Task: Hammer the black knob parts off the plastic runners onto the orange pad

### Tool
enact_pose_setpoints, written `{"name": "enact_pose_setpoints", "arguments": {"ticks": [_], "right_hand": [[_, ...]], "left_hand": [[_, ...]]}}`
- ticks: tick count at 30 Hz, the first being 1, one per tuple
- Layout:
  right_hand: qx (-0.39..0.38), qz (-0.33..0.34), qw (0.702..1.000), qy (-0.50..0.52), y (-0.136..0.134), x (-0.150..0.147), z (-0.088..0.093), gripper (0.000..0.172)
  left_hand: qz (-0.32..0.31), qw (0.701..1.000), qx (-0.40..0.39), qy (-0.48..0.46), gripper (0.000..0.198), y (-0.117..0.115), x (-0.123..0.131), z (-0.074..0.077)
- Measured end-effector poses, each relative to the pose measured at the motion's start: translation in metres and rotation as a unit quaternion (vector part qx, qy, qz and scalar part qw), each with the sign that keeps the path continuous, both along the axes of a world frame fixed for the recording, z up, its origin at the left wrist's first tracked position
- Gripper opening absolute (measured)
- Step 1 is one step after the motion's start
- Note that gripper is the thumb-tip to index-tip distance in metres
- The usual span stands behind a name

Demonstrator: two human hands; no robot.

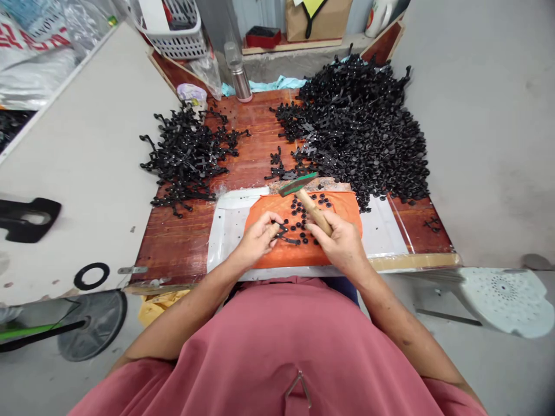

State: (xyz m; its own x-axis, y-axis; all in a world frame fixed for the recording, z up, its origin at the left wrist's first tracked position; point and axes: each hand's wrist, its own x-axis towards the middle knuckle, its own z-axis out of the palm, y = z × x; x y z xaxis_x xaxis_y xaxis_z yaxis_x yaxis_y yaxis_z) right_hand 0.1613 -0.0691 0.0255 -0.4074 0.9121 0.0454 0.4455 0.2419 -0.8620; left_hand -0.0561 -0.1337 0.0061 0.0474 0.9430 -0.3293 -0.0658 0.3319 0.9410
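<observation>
My right hand (pixel 342 240) is wrapped round the wooden handle of a hammer (pixel 315 209), whose green and dark head is raised over the far edge of an orange cloth (pixel 264 257). In my left hand (pixel 262 236) the fingers pinch a small black branched part (pixel 284 233), held just above the cloth. Several small round black caps (pixel 299 209) lie scattered on the cloth between my hands. Beneath the cloth is a white sheet (pixel 225 237).
A large heap of black parts (pixel 368 127) covers the back right of the red-brown table (pixel 173 248). A smaller pile (pixel 186 156) lies at the left. Behind stand a steel bottle (pixel 240 81), a grey basket (pixel 177 43) and a red box (pixel 263 37). Pale panels flank the table.
</observation>
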Motion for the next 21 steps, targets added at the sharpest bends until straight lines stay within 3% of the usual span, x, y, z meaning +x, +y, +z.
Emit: {"name": "enact_pose_setpoints", "arguments": {"ticks": [3, 9, 21], "right_hand": [[0.010, -0.042, 0.998, -0.036, -0.002, 0.028, 0.001, 0.026], [-0.014, -0.070, 0.996, -0.061, -0.018, 0.073, -0.010, 0.029], [0.019, -0.058, 0.990, -0.124, -0.022, 0.074, -0.017, 0.034]], "left_hand": [[-0.017, 0.997, -0.055, -0.047, 0.052, 0.008, -0.008, -0.009], [-0.042, 0.996, -0.060, -0.052, 0.054, 0.014, -0.004, -0.021], [-0.024, 0.995, -0.085, 0.046, 0.028, 0.019, 0.005, -0.020]]}}
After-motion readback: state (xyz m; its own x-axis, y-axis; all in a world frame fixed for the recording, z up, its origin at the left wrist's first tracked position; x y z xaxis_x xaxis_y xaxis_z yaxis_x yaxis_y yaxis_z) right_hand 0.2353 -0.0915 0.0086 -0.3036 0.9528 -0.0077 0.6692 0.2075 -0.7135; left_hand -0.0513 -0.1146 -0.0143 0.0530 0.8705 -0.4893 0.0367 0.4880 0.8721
